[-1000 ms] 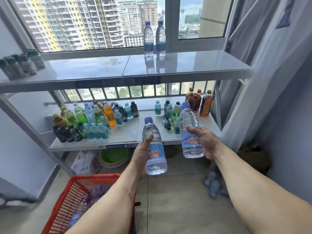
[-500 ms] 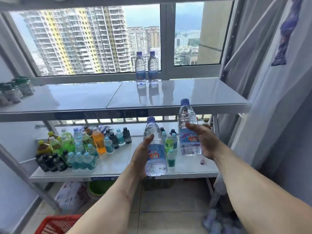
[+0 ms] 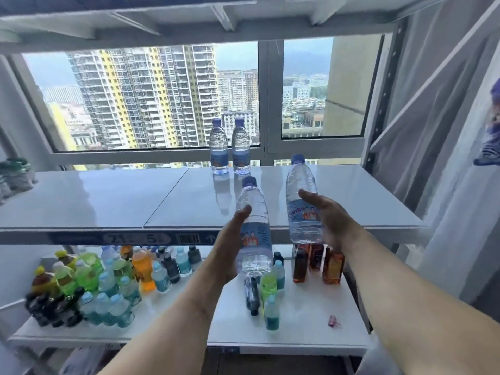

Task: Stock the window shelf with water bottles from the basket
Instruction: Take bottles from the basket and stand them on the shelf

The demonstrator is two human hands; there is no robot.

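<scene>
Digit "5" on the window shelf (image 3: 81,201) edge label (image 3: 151,238).

Shelf (image 3: 108,201) top is glossy and smooth, mirroring the clear plastic bottles (image 3: 230,147) at its back edge, with thin matt curtain cloth (image 3: 446,131) to its right.

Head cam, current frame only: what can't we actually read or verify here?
- Basket: out of frame below the bottom edge, so remaining stock is unknown.
- Left hand grip: fingers hidden behind its water bottle; only the thumb shows.
- Right hand bottle: label partly covered by the hand.
- Green-capped items at the window shelf left end: blurred, cut by the frame edge.
- Shelf-edge tag: too blurred to read fully.
</scene>
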